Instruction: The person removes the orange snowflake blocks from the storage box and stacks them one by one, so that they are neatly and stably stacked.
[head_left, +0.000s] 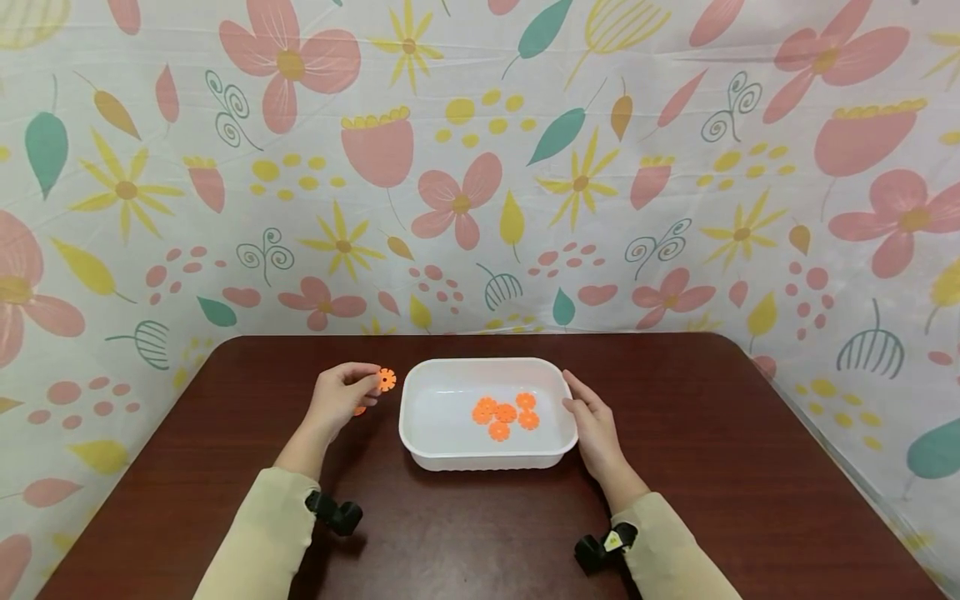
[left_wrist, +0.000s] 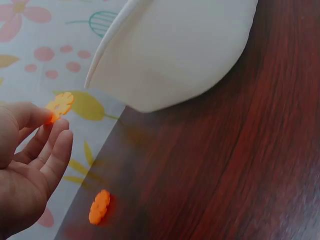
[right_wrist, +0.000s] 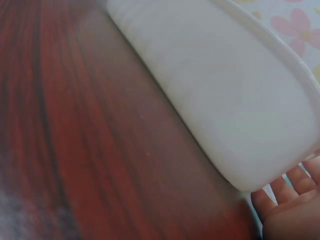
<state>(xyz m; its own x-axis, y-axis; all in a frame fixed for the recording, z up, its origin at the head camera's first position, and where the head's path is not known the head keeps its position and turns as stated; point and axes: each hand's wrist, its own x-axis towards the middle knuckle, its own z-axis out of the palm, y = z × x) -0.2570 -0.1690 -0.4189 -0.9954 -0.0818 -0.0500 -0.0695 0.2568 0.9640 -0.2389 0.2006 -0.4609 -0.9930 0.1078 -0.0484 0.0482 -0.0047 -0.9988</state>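
Observation:
My left hand pinches an orange notched plastic disc between thumb and fingertips, just left of the white plastic tray. Below that hand, a second orange disc lies on the table, mostly hidden by the hand in the head view. Several more orange discs lie flat inside the tray, toward its right half. At the tray's right end my right hand holds the rim, its fingers against the outer wall in the right wrist view.
The dark reddish-brown wooden table bears the tray near its far edge. Behind it hangs a white cloth with printed flowers and leaves. Black wrist cameras are strapped over both light sleeves.

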